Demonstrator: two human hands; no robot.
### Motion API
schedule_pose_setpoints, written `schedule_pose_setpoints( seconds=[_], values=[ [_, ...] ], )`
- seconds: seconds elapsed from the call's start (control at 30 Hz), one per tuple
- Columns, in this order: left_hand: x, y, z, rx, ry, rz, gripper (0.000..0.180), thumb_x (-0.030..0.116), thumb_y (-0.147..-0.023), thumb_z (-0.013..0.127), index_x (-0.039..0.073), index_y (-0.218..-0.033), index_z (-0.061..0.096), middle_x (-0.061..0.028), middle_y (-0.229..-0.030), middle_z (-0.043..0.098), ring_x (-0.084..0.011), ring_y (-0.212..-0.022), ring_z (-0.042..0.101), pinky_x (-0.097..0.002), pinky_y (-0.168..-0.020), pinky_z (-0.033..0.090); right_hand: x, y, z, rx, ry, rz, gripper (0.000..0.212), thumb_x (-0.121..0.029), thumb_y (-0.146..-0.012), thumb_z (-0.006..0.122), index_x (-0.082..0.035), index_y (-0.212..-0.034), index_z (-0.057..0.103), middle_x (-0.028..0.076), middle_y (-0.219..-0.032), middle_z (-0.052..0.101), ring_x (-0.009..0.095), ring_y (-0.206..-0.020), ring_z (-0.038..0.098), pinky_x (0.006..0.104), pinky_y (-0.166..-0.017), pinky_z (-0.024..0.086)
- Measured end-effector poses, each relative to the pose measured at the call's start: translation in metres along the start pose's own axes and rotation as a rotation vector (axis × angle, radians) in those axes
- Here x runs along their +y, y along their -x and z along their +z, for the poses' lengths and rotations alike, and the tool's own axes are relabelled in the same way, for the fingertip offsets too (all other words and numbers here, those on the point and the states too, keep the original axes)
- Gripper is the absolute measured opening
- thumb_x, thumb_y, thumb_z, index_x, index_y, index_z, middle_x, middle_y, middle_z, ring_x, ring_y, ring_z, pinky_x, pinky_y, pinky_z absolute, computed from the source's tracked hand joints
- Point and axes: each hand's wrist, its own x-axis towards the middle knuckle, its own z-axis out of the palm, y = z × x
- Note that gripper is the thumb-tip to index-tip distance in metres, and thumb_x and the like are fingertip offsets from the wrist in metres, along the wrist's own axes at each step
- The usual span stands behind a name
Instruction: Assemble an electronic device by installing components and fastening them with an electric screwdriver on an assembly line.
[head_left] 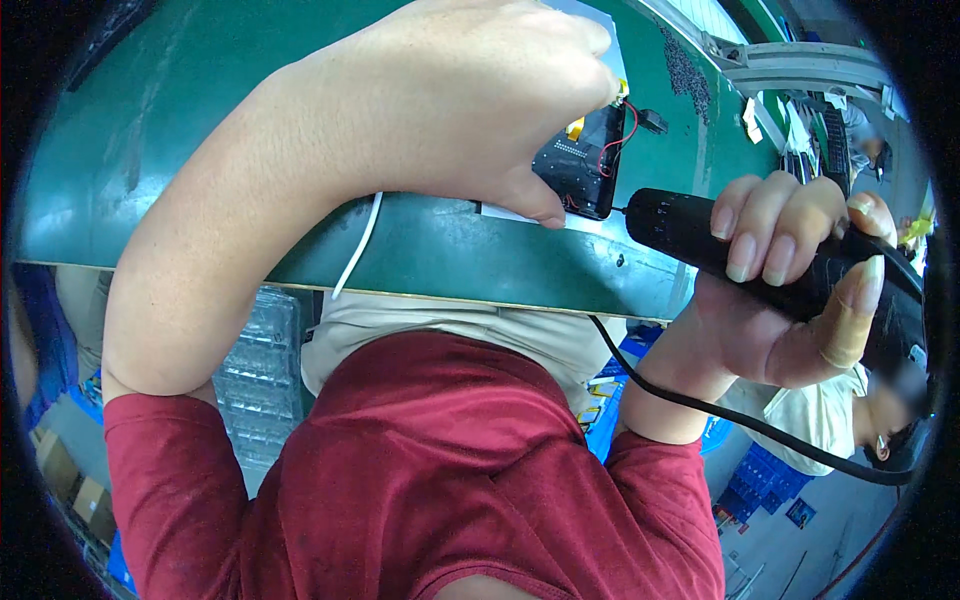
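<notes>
My left hand lies over a flat black electronic device, its thumb along the near edge and its other fingers curled at the far side. Red wires and yellow tape show on the device's open face; my hand covers much of the rest. Under it is a white sheet. In my right hand is a black electric screwdriver, gripped around its body and held almost level. Its thin bit points left at the device's near right corner; whether the tip touches a screw is too small to tell.
A black cord loops below my right forearm. On the green table, a white cable hangs over the front edge. A small black connector sits right of the device. Another person is at the right.
</notes>
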Motion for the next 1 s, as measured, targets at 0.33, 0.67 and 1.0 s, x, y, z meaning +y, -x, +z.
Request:
schedule_pose_setpoints(
  seconds=[0.33, 0.67, 1.0],
  values=[
    [0.014, -0.007, -0.004, -0.094, -0.1, -0.054, 0.048, 0.027, -0.079, 0.085, -0.006, -0.104, 0.059, -0.0212, -0.1, 0.066, -0.0382, -0.097, 0.068, -0.042, -0.082, 0.057, 0.005, 0.004, 0.001, 0.048, -0.036, 0.024, 0.032, -0.032, -0.107, 0.046, -0.009, -0.125, 0.058, 0.002, -0.081, 0.054, 0.014, -0.066, 0.051, 0.0366, -0.07, 0.043],
    [0.021, -0.009, -0.012, -0.212, -0.042, -0.155, 0.048, 0.025, -0.079, 0.085, -0.007, -0.105, 0.059, -0.0222, -0.101, 0.066, -0.0384, -0.097, 0.068, -0.0422, -0.083, 0.057, 0.008, 0.002, 0.006, 0.079, -0.051, 0.021, 0.029, -0.03, -0.107, 0.045, -0.009, -0.122, 0.058, 0.002, -0.08, 0.054, 0.014, -0.065, 0.051, 0.0364, -0.069, 0.043],
    [0.002, 0.007, 0.02, 0.1, -0.199, -0.074, 0.056, 0.028, -0.061, 0.093, 0.003, -0.099, 0.062, -0.0147, -0.099, 0.062, -0.0388, -0.095, 0.063, -0.0461, -0.082, 0.051, 0.001, -0.011, -0.007, 0.004, -0.05, -0.053, 0.052, -0.04, -0.103, 0.053, -0.004, -0.14, 0.052, 0.001, -0.081, 0.055, 0.015, -0.067, 0.054, 0.0365, -0.07, 0.044]
  ],
)
